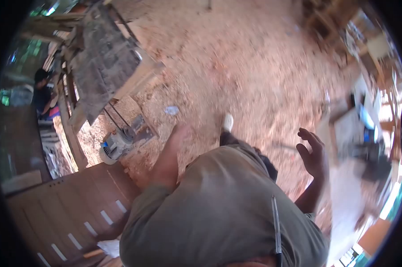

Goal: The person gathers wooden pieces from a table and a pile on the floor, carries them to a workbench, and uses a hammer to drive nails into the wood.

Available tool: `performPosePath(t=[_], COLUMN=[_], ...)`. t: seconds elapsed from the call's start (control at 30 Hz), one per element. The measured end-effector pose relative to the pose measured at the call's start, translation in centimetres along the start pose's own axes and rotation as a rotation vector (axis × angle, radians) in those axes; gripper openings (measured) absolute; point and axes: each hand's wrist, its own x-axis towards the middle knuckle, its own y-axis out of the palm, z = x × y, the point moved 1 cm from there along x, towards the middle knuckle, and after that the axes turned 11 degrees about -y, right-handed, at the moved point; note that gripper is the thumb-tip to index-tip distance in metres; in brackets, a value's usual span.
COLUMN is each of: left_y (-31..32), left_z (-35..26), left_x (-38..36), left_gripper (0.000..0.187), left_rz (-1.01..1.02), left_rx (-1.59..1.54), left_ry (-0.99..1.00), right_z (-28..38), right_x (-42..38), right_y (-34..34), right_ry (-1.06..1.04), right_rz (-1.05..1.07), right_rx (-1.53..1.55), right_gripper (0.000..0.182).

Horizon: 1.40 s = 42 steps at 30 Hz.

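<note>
My left hand (181, 133) hangs in front of my body above the shavings-covered ground, smeared by motion, so its fingers cannot be made out. The nearest thing to it is a grey electric motor (114, 147) with a drive belt (116, 118), low on the left. My right hand (314, 153) is raised on the other side, holding nothing, its fingers curved and apart. Beside it stands a pale workbench (345, 187). Below, one light-coloured shoe (228, 122) shows on the ground.
A dark, worn machine table (103, 51) stands upper left, above the motor. Lower left lies a brown panel (71, 200) with several white strips. Another person (41, 93) is at the far left. Wooden furniture pieces (330, 20) stand at the upper right.
</note>
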Motion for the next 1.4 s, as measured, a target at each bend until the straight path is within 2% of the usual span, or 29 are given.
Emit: performPosePath(t=[0.03,0.07,0.1,0.13,0.17,0.2,0.23,0.27,0.3,0.33,0.4,0.43,0.5,0.57,0.7,0.73,0.8,0.83,0.9,0.93,1.0,1.07,1.1,1.13,1.17,1.2,1.23,1.3,1.4], left_y=[-1.8,-4.9,-7.1,-9.1,-9.7,-9.1,-10.5,-11.7,-9.5,-9.4,-7.5,-7.2,-6.8,-7.2,-12.6,-13.4,-16.1,-18.1,-22.2,-23.6,-25.4,-25.6,-25.0,-24.1,-23.2,-22.6,-22.3,-23.3,-26.0], left_z=[-0.8,-0.1,3.4,5.6,5.1,1.3,4.8,7.1,0.6,1.5,0.3,-0.2,-5.3,-12.8,-27.7,-26.6,-29.6,-33.4,-40.3,-44.1,-50.0,-58.8,-61.9,-64.8,-66.0,-66.9,-67.8,-69.3,-71.2], left_x=[-2.3,-1.2,0.4,-1.0,-1.8,-5.4,-4.4,-2.9,-7.7,-7.0,-7.6,-7.1,-6.4,-5.9,-4.4,0.8,5.3,7.0,10.8,12.5,16.8,17.9,18.9,18.9,21.1,23.4,24.4,25.9,27.2], left_gripper=[0.047,0.039,0.032,0.023,0.021,0.020,0.022,0.023,0.029,0.026,0.023,0.026,0.025,0.035,0.044,0.044,0.042,0.042,0.046,0.052,0.051,0.054,0.048,0.042,0.038,0.035,0.031,0.031,0.032], left_rz=[0.012,-0.226,-0.301,-0.218,-0.137,-0.061,0.040,0.137,0.029,-0.003,-0.131,0.017,0.182,0.274,0.408,0.568,0.722,0.715,0.447,0.181,-0.258,-0.330,-0.379,-0.466,-0.403,-0.347,-0.280,-0.113,-0.403], left_rx=[-0.098,0.472,0.390,0.391,0.209,0.384,0.481,0.579,0.444,0.406,-0.030,-0.036,0.126,0.253,0.187,0.405,0.672,0.721,0.851,0.959,0.801,0.623,0.539,0.398,0.311,0.223,0.268,0.355,0.354], left_ry=[-0.020,-0.206,-0.251,-0.128,-0.543,-0.617,-0.552,-0.473,-0.484,-0.530,-0.712,-0.701,-0.574,-0.425,-0.233,-0.204,-0.220,-0.263,-0.169,-0.125,0.142,0.209,0.272,0.552,0.647,0.747,0.772,0.586,0.565], right_z=[-0.2,0.5,0.7,2.2,4.2,5.4,6.0,5.7,4.8,3.5,-0.1,-1.0,-2.1,-2.3,-2.3,-1.5,0.8,1.8,2.9,3.6,6.1,10.1,11.3,12.2,12.9,13.1,14.0,16.0,14.6], right_x=[4.1,8.8,13.4,17.2,21.0,24.5,27.6,30.6,33.3,35.5,38.0,38.8,41.2,45.1,52.5,54.7,59.5,61.7,66.2,68.6,72.4,76.5,78.4,80.4,82.5,85.1,87.5,93.2,102.6], right_y=[-0.4,-0.5,-0.5,-0.4,0.0,1.1,2.4,4.2,6.5,8.9,14.1,16.0,17.8,19.0,20.0,20.1,20.0,20.3,21.4,22.1,23.6,23.6,23.6,23.6,23.7,23.5,23.0,22.1,23.4], right_ry=[-0.056,-0.089,-0.248,-0.322,-0.397,-0.433,-0.463,-0.457,-0.443,-0.429,-0.443,-0.468,-0.404,-0.345,-0.216,-0.278,-0.277,-0.272,-0.321,-0.340,-0.377,-0.218,-0.239,-0.257,-0.277,-0.348,-0.390,-0.363,-0.447], right_rz=[-0.021,-0.027,-0.018,-0.009,0.005,0.053,0.102,0.250,0.403,0.630,1.069,1.264,1.488,1.542,1.398,1.404,1.419,1.423,1.422,1.378,1.353,0.906,0.921,0.907,0.895,0.989,1.016,1.117,1.028], right_rx=[0.010,-0.070,-0.162,-0.163,-0.169,-0.048,0.073,0.144,0.211,0.102,-0.282,-0.468,-0.434,-0.315,-0.176,-0.253,-0.255,-0.248,-0.273,-0.291,-0.300,0.040,0.033,0.043,0.057,0.041,0.028,-0.031,-0.189], right_gripper=[0.045,0.044,0.045,0.044,0.043,0.042,0.040,0.039,0.039,0.042,0.056,0.063,0.060,0.057,0.051,0.051,0.048,0.045,0.043,0.044,0.046,0.052,0.052,0.053,0.055,0.055,0.055,0.058,0.059])
